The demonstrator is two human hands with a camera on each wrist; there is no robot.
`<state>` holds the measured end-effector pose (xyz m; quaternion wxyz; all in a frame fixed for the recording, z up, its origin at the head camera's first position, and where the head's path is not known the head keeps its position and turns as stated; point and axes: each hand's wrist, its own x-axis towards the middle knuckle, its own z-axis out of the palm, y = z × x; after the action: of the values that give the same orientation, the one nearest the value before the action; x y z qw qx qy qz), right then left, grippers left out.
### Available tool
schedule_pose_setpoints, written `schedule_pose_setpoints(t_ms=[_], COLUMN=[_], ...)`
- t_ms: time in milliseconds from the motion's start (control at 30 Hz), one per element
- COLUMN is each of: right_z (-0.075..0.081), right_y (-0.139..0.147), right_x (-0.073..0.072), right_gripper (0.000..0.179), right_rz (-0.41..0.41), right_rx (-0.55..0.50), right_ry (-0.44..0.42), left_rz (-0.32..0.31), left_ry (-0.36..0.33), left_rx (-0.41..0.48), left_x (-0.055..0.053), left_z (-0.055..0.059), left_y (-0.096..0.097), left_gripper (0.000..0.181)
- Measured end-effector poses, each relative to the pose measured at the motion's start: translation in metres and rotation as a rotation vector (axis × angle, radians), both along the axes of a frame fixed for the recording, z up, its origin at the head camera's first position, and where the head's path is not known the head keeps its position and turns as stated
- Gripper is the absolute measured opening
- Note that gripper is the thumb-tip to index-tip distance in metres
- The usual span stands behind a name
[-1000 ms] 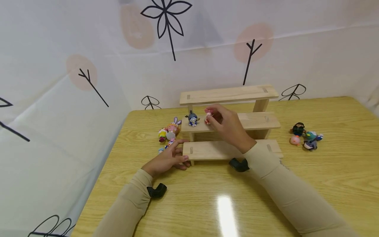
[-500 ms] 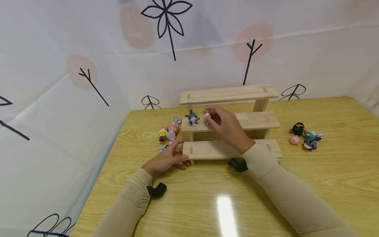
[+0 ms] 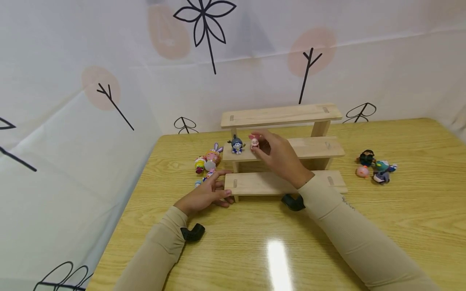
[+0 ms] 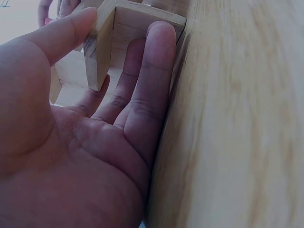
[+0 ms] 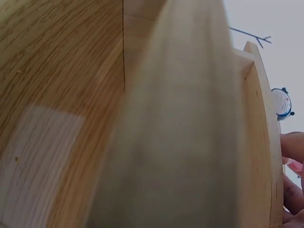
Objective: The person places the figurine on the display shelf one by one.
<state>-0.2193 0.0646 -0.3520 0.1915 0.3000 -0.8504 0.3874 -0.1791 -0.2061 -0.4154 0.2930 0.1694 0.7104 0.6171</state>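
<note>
A three-tier wooden shelf (image 3: 274,184) stands on the table. My right hand (image 3: 282,157) pinches a small pink figurine with large ears (image 3: 254,142) between thumb and fingers at the middle tier. Just left of it on that tier sits a blue figurine (image 3: 236,146), which also shows in the right wrist view. At the lowest tier's left end is my left hand (image 3: 206,196). In the left wrist view, its thumb lies against one face of the board (image 4: 99,52) and its fingers reach beneath. The right wrist view shows only a bit of the pink figurine.
Left of the shelf lie several figurines, among them one with rabbit ears (image 3: 213,155); my left hand partly covers the group. More figurines, including a dark one (image 3: 366,158) and a pink round one (image 3: 362,171), lie on the right of the table (image 3: 233,250). A patterned cloth (image 3: 255,81) hangs behind.
My right hand has shifted the pink figurine slightly left, nearer the blue one, and its front now shows more. The left hand stays at the shelf's lower left end.
</note>
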Motion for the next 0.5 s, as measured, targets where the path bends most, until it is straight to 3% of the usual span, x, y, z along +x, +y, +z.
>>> schedule_pose_setpoints(t_ms=[267,500], right_z=[-0.0006,0.0011], right_y=[0.0011,0.0071], right_x=[-0.0015,0.0027], right_gripper=[0.051,0.050], right_rz=[0.007,0.007], right_rx=[-0.007,-0.028], right_ry=[-0.009,-0.107], left_rz=[0.004,0.005], left_ry=[0.000,-0.008], left_rx=[-0.002,0.002], left_x=[0.0001,0.0012], left_z=[0.0002,0.0005], left_y=[-0.0007,-0.0002], left_gripper=[0.064,0.064])
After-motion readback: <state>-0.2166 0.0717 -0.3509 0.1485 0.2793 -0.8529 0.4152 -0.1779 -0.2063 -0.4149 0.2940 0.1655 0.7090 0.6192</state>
